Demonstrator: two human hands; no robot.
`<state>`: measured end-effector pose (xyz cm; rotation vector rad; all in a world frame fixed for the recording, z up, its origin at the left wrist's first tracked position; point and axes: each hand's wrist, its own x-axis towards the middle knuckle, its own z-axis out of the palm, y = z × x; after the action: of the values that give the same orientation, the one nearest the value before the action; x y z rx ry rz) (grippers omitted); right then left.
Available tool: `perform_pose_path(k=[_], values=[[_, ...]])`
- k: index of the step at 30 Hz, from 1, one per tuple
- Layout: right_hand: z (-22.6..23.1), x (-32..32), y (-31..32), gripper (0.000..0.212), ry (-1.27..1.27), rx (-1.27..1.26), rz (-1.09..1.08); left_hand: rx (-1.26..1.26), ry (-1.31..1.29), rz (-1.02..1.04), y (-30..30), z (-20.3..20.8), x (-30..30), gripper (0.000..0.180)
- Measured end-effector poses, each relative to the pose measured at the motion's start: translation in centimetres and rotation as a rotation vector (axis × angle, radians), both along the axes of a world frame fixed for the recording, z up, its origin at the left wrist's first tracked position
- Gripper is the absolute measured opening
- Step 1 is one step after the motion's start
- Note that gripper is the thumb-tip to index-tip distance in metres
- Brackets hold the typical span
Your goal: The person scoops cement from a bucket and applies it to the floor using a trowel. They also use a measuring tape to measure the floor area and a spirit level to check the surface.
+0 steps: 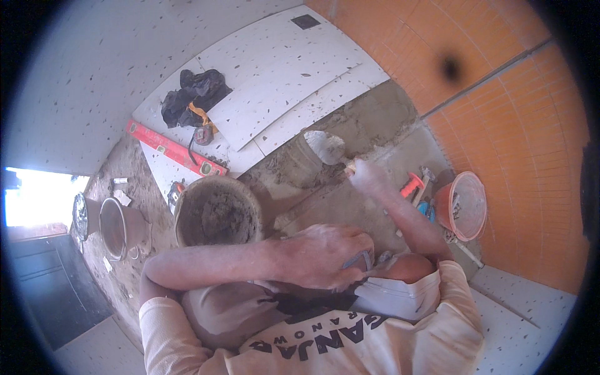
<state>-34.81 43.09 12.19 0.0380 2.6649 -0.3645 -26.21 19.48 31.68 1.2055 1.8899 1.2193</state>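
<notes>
My right hand (370, 180) is closed round the handle of a trowel (326, 149), whose pale, mortar-smeared blade lies over the wet grey mortar (294, 164) spread on the floor. Across my lap reaches my left arm, and my left hand (331, 255) rests by my right knee with its fingers curled. A grey-blue edge shows beside those fingers, but I cannot make out what it belongs to. A large round tub (187, 228) with mortar inside stands in front of my left forearm.
A red spirit level (178, 150), a tape measure (203, 135) and a black plastic bag (206, 87) lie on speckled white tiles (281, 81). Right: an orange bucket (442, 209), a red-handled tool (411, 185) and a hammer (427, 175) near the orange wall (519, 137). Left: another bucket (128, 222).
</notes>
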Motion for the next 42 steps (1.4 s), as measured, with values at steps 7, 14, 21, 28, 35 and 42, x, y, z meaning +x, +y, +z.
perform_pose_path(k=[7,14,21,28,35,42], values=[[-0.7,-1.5,3.9,0.041,0.055,0.011,-0.081,-0.118,-0.013,-0.046,-0.2,0.8,-0.5,0.049],[0.3,-1.5,3.3,0.043,0.013,0.008,-0.054,-0.095,0.022,-0.064,0.2,0.1,-0.8,0.050],[-2.9,-4.4,7.5,0.043,0.156,0.054,-0.120,-0.095,0.012,-0.082,0.4,0.1,-1.2,0.053],[-7.4,-5.3,10.6,0.042,-0.035,-0.196,-0.130,-0.030,0.071,-0.033,0.6,-0.5,-0.9,0.051],[-3.9,0.7,-2.1,0.036,-0.536,-0.870,-0.423,-0.091,0.029,-0.016,-0.3,-0.6,-0.2,0.047],[-1.8,2.5,-4.5,0.037,-0.555,-0.729,-0.410,-0.079,0.005,-0.021,-0.1,-0.3,-0.2,0.037]])
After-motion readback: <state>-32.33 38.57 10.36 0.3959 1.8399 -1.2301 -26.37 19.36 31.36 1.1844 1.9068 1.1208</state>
